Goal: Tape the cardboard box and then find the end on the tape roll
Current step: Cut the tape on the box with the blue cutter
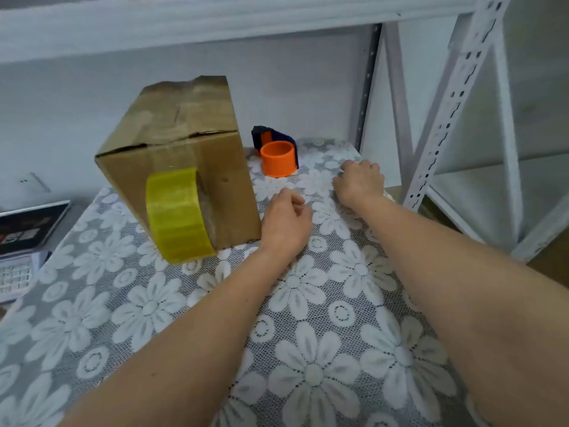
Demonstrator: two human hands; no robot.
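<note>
A brown cardboard box [181, 143] stands tilted on the flowered lace tablecloth [308, 334]. A yellow tape roll [177, 215] hangs against the box's near face, joined to it by a strip of tape that runs up over the top flaps. My left hand [284, 221] lies just right of the box's lower corner with its fingers curled, holding nothing that I can see. My right hand [360, 180] rests on the cloth further right, fingers bent down onto the fabric, near the table's right edge.
An orange and dark blue tape dispenser [277, 155] stands behind my hands by the wall. A calculator [15, 277] and a dark booklet [27, 226] lie at the left edge. White metal shelving [455, 103] rises on the right, a shelf overhead.
</note>
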